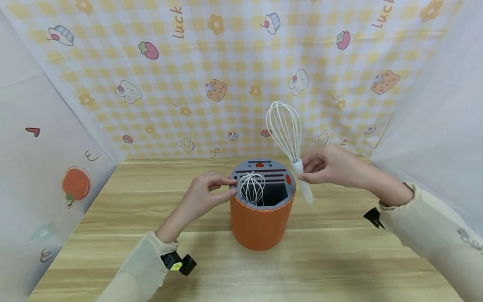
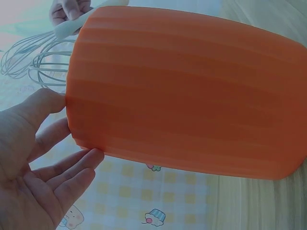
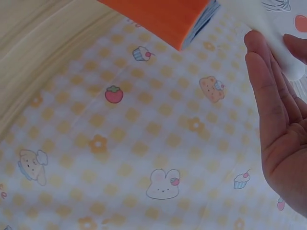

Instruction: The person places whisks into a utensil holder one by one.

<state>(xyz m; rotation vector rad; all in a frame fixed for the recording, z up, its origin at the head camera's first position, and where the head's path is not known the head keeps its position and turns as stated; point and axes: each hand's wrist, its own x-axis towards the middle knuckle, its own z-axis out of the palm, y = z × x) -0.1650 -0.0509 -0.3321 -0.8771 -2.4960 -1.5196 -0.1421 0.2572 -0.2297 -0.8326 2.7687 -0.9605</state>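
Observation:
My right hand (image 1: 326,164) pinches a white whisk (image 1: 297,168) by its handle, wire loops up, above the right side of an orange utensil holder (image 1: 260,224). In the right wrist view the thumb and fingers lie about the pale handle (image 3: 276,48). A smaller whisk (image 1: 252,187) stands in the holder's left front opening, loops up; its handle is hidden inside. My left hand (image 1: 205,192) touches the holder's left rim with thumb and fingertips. In the left wrist view those fingers (image 2: 74,175) are mostly straight against the orange wall.
The holder's grey slotted top (image 1: 245,167) has narrow slits and a larger dark opening (image 1: 275,194). It stands on a wood-grain table (image 1: 151,209). A yellow checked cloth (image 1: 188,63) hangs behind, with pale side walls (image 1: 37,126) to left and right.

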